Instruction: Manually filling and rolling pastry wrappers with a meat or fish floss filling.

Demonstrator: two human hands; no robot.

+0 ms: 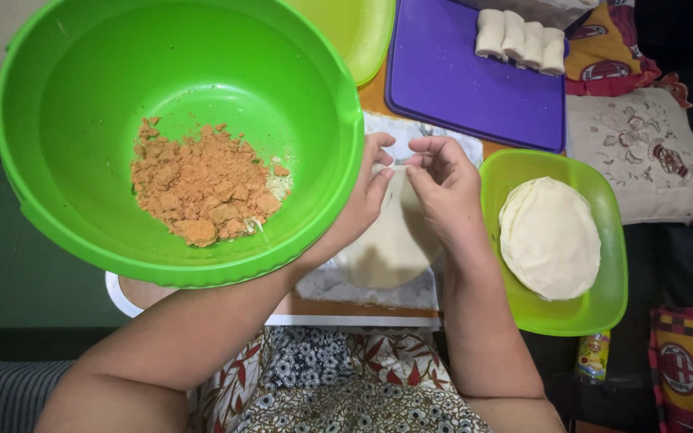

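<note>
Pinching at the far edge of a round dough wrapper [391,240], left hand [366,196] and right hand [443,184] with fingers curled in, fingertips on the wrapper edge. Lying flat on a patterned mat [338,285] between the forearms. Just left, big green bowl [82,72] with crumbly orange-brown filling [202,184]. Right, lime tray [603,305] stacked with wrappers [549,236]. Farther back, purple board [451,72] bearing finished rolls [520,40].
</note>
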